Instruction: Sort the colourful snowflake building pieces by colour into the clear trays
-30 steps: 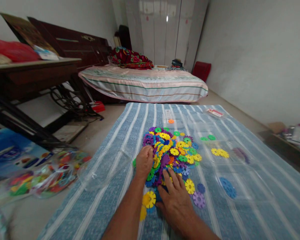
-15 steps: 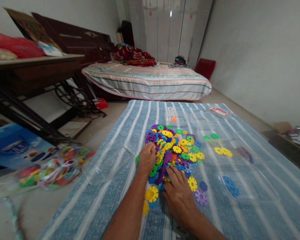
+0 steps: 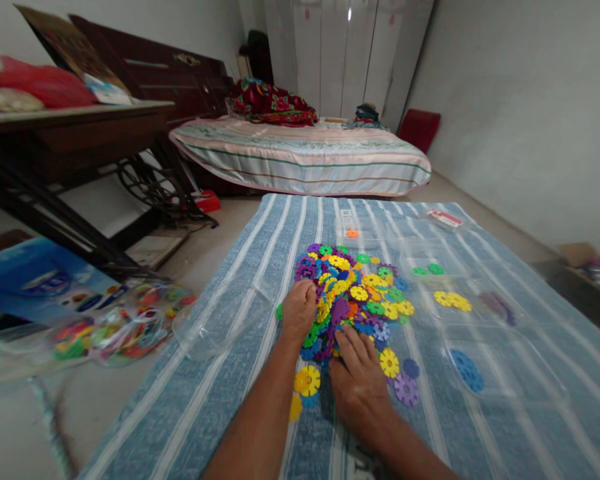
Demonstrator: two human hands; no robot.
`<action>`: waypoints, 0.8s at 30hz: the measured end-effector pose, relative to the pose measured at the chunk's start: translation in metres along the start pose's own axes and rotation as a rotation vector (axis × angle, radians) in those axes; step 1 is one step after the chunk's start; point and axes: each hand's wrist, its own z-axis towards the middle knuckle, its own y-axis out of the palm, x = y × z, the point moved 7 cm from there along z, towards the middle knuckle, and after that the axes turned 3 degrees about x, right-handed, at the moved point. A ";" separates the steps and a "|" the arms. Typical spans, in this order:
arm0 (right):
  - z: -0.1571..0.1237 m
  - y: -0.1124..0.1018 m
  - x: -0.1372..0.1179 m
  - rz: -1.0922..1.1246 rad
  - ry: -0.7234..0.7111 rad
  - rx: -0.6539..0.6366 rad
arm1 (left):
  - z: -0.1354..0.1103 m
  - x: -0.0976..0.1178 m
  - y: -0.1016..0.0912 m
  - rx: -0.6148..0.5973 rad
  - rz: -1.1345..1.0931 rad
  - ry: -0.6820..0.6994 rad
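A heap of notched plastic discs (image 3: 359, 293) in yellow, green, purple, blue and orange lies on the striped cloth. At its left edge is my left hand (image 3: 300, 310), fingers curled; whatever they may hold is hidden. My right hand (image 3: 359, 373) rests at the near side of the heap, fingers stretched over the discs and thumb apart. Close to the right hand lie a loose yellow disc (image 3: 389, 363) and a lilac disc (image 3: 406, 389). Another yellow disc (image 3: 308, 381) sits between my forearms.
Clear plastic boxes on the right hold blue discs (image 3: 466, 371), yellow discs (image 3: 453, 301), purple discs (image 3: 498, 308) and green discs (image 3: 435, 269). An orange disc (image 3: 352, 233) is in the far box. A clear plastic piece (image 3: 225, 320) lies left, near bagged toys (image 3: 130, 330) on the floor.
The whole view has shifted slightly right and up. Both hands stay at the heap, with the right fingers moved a little over the discs.
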 end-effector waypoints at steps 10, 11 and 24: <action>-0.003 0.011 -0.002 -0.117 0.000 -0.066 | -0.001 0.000 0.000 -0.007 -0.001 -0.013; -0.002 0.011 -0.002 -0.117 -0.015 -0.058 | -0.001 0.000 0.000 -0.009 -0.002 -0.015; -0.002 0.018 0.005 -0.111 -0.050 -0.112 | 0.000 0.002 -0.002 -0.014 0.000 -0.014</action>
